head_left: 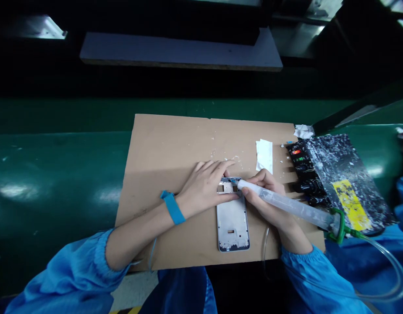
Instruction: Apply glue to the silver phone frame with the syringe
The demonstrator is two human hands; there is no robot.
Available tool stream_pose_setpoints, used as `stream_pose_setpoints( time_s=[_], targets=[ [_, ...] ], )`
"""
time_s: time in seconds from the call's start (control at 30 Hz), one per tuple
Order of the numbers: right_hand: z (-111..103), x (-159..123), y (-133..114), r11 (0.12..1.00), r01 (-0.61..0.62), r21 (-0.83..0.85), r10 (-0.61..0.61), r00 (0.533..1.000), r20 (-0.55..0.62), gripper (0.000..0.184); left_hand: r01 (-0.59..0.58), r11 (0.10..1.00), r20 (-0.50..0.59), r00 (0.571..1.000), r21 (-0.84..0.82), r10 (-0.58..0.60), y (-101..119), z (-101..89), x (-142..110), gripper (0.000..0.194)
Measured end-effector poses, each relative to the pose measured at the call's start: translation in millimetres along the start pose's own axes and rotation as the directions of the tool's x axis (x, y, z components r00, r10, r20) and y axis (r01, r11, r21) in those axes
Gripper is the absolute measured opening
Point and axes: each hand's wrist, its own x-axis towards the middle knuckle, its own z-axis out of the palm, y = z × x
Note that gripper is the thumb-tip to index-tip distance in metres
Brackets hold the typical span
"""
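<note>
A silver phone frame (232, 222) lies flat on a sheet of brown cardboard (169, 144). My left hand (206, 183) grips its upper end, with thumb and fingers on opposite sides of the cut-out part. In my right hand (267, 196) is a translucent dispensing syringe (286, 205), held like a pen and tilted. Its blue tip is at the top right of the frame; whether it touches cannot be made out. A green cap (337, 224) closes the syringe's rear end, and a clear tube (394, 270) runs from it. A blue wrist strap (173, 208) circles my left wrist.
A black dispenser box (345, 174) with knobs, lit displays and a yellow label stands at the right. White paper (264, 155) and small white bits lie on the cardboard. The green table (57, 183) extends beyond it. A grey shelf (182, 52) is at the back.
</note>
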Motion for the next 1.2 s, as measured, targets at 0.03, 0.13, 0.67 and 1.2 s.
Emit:
stream_pose_setpoints(
  time_s=[0.03,0.13,0.67,1.2],
  targets=[
    [0.2,0.1,-0.4,1.000,0.002,0.001,-0.002,1.000,0.001,0.029,0.000,1.000,0.001,1.000,0.002,0.000,-0.1,0.0,0.2,0.082],
    [0.3,0.4,-1.4,1.000,0.006,0.001,-0.006,1.000,-0.004,0.028,0.001,1.000,0.003,1.000,0.009,-0.001,0.3,-0.5,0.7,0.084],
    [-0.2,-0.2,-0.2,1.000,0.019,0.023,-0.019,1.000,-0.001,0.028,-0.014,1.000,0.002,1.000,0.008,0.014,0.6,-0.8,0.0,0.083],
    [-1.3,-0.1,-1.1,0.999,0.017,0.027,-0.018,1.000,0.009,0.027,-0.009,1.000,0.011,1.000,0.015,0.009,1.1,-1.2,0.5,0.085]
  ],
)
